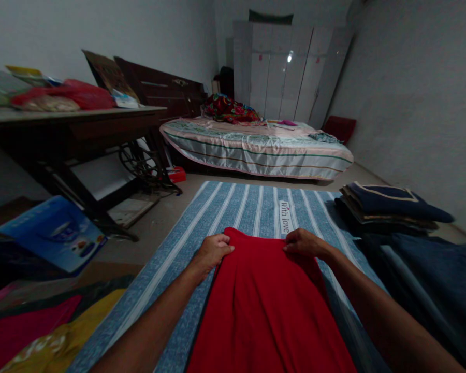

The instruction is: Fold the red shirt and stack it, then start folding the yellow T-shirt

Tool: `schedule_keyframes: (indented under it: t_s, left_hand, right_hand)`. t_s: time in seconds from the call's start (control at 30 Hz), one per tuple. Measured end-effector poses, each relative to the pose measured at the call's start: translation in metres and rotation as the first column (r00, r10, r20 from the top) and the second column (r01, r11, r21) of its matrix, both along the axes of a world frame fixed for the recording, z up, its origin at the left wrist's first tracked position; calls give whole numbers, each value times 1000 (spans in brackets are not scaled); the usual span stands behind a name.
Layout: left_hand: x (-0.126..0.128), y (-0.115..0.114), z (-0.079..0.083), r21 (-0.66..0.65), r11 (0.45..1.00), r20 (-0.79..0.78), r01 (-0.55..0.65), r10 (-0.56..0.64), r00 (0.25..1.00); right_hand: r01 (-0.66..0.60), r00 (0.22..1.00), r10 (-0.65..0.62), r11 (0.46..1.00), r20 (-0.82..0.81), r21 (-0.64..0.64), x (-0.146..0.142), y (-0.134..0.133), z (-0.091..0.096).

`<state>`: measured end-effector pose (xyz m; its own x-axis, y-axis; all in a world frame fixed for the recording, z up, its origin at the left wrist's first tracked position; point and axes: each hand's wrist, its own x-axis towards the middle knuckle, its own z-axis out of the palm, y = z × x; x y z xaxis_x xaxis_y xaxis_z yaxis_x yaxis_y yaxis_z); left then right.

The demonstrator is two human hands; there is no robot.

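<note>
Red cloth (270,305), far edge (258,241) pinched

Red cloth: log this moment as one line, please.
left hand: pinching red cloth, far edge, left end | right hand: pinching far edge, right end | beneath: blue striped cover | right side: folded clothes
</note>
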<state>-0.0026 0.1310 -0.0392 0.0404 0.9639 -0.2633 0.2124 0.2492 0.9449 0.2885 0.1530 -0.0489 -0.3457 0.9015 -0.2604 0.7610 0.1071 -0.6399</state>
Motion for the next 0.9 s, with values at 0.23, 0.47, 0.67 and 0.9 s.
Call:
schedule_keyframes:
  t_s: [0.23, 0.47, 0.67, 0.9]
  left_hand:
    - [1, 2, -3, 9, 1000, -18, -15, 16, 1000]
    - [1, 0, -4, 45, 999, -25, -17, 18, 1000]
    - [2, -6, -1, 57, 998, -94, -10, 15, 996]
    - [-1, -23, 4, -52, 998, -144, 26, -33, 989]
  right_hand:
    - [60, 998, -60, 998, -30, -15, -1, -1, -2]
    - [138, 985, -141, 990, -98, -37, 1, -2, -1]
    - [299, 927, -304, 952, -217, -57, 7, -11, 0]
    - [541, 701, -540, 828, -465, -147, 10, -26, -6]
